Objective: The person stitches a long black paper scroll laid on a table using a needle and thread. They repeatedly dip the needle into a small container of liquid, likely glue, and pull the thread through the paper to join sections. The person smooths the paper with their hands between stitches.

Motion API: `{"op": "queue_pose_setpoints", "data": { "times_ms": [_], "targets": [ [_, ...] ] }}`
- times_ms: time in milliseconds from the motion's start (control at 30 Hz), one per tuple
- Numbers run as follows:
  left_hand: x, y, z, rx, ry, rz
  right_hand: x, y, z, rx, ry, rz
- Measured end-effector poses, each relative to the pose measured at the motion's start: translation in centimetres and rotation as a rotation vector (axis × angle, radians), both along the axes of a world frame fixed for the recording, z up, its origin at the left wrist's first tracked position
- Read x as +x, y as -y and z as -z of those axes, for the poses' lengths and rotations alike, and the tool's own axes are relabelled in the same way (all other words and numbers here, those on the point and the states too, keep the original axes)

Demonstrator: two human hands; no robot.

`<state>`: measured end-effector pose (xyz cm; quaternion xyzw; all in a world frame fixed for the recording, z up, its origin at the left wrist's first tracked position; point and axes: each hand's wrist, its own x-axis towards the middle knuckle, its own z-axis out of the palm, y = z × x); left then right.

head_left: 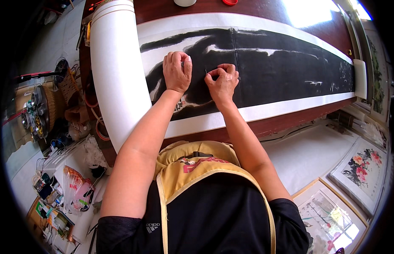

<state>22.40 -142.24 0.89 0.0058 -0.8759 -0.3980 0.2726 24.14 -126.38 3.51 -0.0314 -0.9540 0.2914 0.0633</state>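
A long ink painting (286, 72) in black and white, mounted with white borders, lies on a dark red wooden table (264, 8). My left hand (176, 72) is over its left part, fingers curled and thumb pinched in; what it holds, if anything, is too small to make out. To its right and a little lower, my right hand (222, 82) pinches a thin needle-like item (206, 73) just above the dark paper. A thick white paper roll (112, 67) stands out along the painting's left end, and a slimmer roll (359, 79) is at its right end.
A white pot (184, 2) and red lid (230, 2) sit at the table's back. Cluttered equipment (38, 114) and bags (76, 190) fill the left side. Framed flower paintings (359, 169) lie at lower right. My yellow apron (192, 156) meets the table's front edge.
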Motion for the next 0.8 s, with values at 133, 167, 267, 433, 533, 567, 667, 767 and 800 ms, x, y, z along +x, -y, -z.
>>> {"op": "queue_pose_setpoints", "data": {
  "times_ms": [133,167,267,433,533,567,667,767,800],
  "targets": [
    [0.0,0.1,0.1,-0.009,0.002,0.000,-0.2,-0.4,-0.4,0.008,0.011,-0.033],
    [0.0,0.1,0.1,-0.003,0.004,0.001,-0.2,-0.4,-0.5,0.008,0.009,-0.029],
    [-0.1,0.0,0.2,0.012,0.012,0.001,-0.3,-0.1,-0.5,0.013,0.023,-0.004],
    [0.0,0.0,0.2,0.025,0.024,-0.004,-0.1,-1.0,-1.2,-0.061,0.090,-0.029],
    [0.0,0.0,0.2,0.028,0.024,0.004,0.0,-1.1,-1.5,-0.071,0.103,-0.045],
    [0.0,0.0,0.2,0.029,0.023,0.003,0.0,-1.1,-1.7,-0.064,0.105,-0.050],
    [0.0,0.0,0.2,0.031,0.022,-0.002,-0.1,-0.8,-1.7,-0.047,0.097,-0.050],
    [0.0,0.0,0.1,0.023,0.022,-0.002,-0.3,-0.6,-1.8,-0.021,0.130,-0.026],
    [0.1,0.0,0.1,0.015,0.022,0.000,-0.4,-0.5,-1.9,-0.017,0.135,-0.020]
  ]
}}
